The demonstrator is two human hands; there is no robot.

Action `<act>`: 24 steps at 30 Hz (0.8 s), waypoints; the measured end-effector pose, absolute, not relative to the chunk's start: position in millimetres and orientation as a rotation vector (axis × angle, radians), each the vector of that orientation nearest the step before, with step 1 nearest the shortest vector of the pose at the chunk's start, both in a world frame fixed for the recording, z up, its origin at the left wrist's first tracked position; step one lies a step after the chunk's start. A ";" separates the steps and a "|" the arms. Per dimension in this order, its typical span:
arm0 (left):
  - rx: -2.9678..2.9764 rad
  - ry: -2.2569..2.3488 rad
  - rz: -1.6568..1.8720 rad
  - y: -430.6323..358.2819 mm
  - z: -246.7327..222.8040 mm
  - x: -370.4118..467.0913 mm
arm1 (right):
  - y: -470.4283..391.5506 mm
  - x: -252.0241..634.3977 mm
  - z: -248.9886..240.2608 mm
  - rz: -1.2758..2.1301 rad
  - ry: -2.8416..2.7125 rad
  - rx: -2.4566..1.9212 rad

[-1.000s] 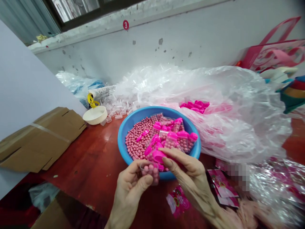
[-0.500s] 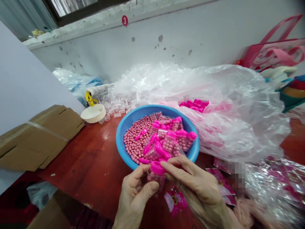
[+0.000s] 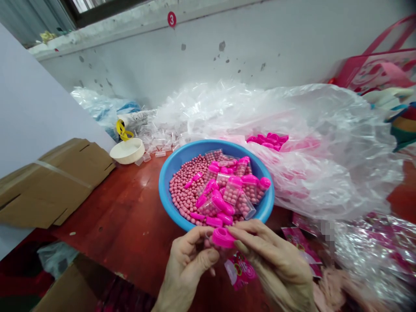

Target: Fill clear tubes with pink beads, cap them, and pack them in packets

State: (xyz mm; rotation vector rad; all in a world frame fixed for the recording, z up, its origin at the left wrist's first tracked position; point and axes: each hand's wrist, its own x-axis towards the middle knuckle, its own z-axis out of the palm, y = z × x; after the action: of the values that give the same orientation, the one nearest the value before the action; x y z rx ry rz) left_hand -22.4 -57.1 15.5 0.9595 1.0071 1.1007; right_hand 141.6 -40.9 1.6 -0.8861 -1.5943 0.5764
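Note:
My left hand (image 3: 190,264) is closed around a small clear container of pink beads, mostly hidden behind the fingers and blurred. A bright pink cap (image 3: 223,238) shows at its top; how firmly it sits there I cannot tell. The fingers of my right hand (image 3: 273,255) press together on the cap's right side. Just beyond both hands stands a blue basin (image 3: 167,203) with loose pink beads (image 3: 185,186), several filled clear containers with pink caps (image 3: 232,190), and a small pink scoop (image 3: 193,180). Below the cap, a printed pink packet (image 3: 239,271) lies on the table.
Clear plastic bags (image 3: 338,130) cover the right and back, with loose pink caps (image 3: 269,141) among them. Small clear containers (image 3: 162,141) lie beside a white round lid (image 3: 127,151). Folded cardboard (image 3: 55,184) is at left; shiny packets (image 3: 373,251) are at right.
The pink cap and both hands have shifted slightly right and down in view. The container under the cap is now more hidden by my fingers. Both hands keep their hold.

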 end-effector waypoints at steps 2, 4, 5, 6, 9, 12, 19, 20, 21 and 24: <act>0.853 0.925 1.106 -56.6 10.8 -21.4 | -40.7 143.4 0.1 0.596 -1.617 -0.887; 0.759 0.833 1.086 -57.2 5.1 -17.3 | -40.1 145.0 -1.8 0.622 -1.660 -0.865; 0.725 0.790 1.078 -57.8 2.2 -14.2 | -39.9 145.8 -2.9 0.636 -1.681 -0.854; 0.698 0.752 1.079 -58.6 -0.4 -10.6 | -39.9 146.8 -3.9 0.653 -1.697 -0.850; 0.647 0.692 1.114 -60.8 -6.4 -1.3 | -41.2 151.3 -5.4 0.683 -1.792 -0.852; 0.651 0.725 1.143 -62.0 -8.4 0.8 | -43.3 157.1 -3.4 0.594 -1.893 -0.853; 0.859 0.922 1.144 -72.2 -6.5 -6.9 | -50.3 171.3 1.7 0.411 -2.184 -0.878; 0.874 0.956 1.127 -75.2 -7.7 -7.3 | -52.0 173.9 0.1 0.380 -2.232 -0.866; 0.875 0.984 1.101 -78.4 -9.6 -7.4 | -54.1 176.2 -2.2 0.350 -2.281 -0.847; 0.867 1.048 1.045 -87.6 -21.1 -6.0 | -62.0 178.8 -13.3 0.217 -2.349 -0.850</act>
State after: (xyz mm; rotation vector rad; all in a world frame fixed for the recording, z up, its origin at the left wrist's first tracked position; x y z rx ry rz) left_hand -6.0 -87.6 -21.1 0.8673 1.0477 1.0452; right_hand 178.8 -62.0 -13.3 -0.8496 -2.3494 0.2175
